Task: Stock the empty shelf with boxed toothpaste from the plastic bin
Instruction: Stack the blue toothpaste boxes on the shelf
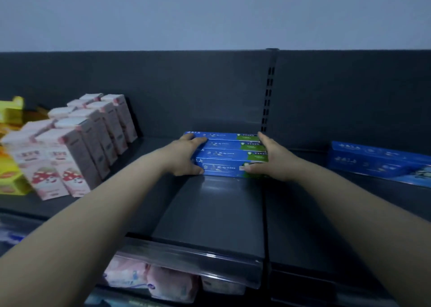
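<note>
Four blue toothpaste boxes (224,154) are seen lying flat, side by side, toward the back of the dark shelf (210,213), close to its rear panel. The row is clasped at its left end by the left hand (184,155), thumb at the front box and fingers (198,140) laid over the rear ones. The right end is clasped likewise by the right hand (275,160). Well apart on the right, a blue pack (377,160) is laid flat. Pink cartons (77,148) are lined up at left, yellow packs (11,181) beside them. Pink packets (151,281) are glimpsed on the level below.
</note>
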Action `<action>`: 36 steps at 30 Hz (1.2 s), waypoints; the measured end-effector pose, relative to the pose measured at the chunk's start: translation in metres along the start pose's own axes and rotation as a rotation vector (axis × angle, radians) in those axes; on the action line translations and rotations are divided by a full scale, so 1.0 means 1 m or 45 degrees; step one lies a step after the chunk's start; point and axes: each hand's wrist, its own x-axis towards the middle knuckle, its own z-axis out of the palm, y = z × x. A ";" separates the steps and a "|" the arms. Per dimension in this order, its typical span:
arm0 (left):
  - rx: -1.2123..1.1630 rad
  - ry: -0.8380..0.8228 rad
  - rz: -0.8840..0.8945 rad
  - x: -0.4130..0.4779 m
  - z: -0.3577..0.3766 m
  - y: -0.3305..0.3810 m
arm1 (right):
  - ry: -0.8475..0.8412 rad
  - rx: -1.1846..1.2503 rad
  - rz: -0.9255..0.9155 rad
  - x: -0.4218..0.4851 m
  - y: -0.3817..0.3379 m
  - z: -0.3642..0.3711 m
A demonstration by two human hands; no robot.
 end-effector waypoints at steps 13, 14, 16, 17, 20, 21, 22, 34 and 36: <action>0.166 0.059 -0.138 0.006 -0.003 -0.053 | 0.291 -0.009 -0.011 0.031 -0.045 0.055; 0.200 0.053 -0.155 0.006 -0.003 -0.049 | 0.325 -0.038 -0.008 0.028 -0.046 0.056; 0.268 0.049 -0.131 0.003 -0.003 -0.034 | 0.297 -0.111 0.001 0.020 -0.046 0.055; 0.283 0.057 -0.074 0.002 -0.003 -0.023 | 0.276 -0.153 0.018 0.016 -0.045 0.050; 0.258 0.128 0.185 0.002 -0.001 0.022 | 0.370 -0.307 0.018 -0.004 -0.031 0.016; 0.249 0.163 0.267 0.003 0.000 0.039 | 0.479 -0.405 0.017 -0.014 -0.020 0.001; 0.242 0.197 0.337 0.005 0.001 0.056 | 0.632 -0.516 0.042 -0.024 -0.005 -0.015; 0.284 0.205 0.538 0.015 0.021 0.145 | 0.584 -0.838 0.420 -0.092 0.107 -0.094; 0.246 0.202 0.498 0.013 0.021 0.139 | 0.604 -0.833 0.333 -0.083 0.100 -0.091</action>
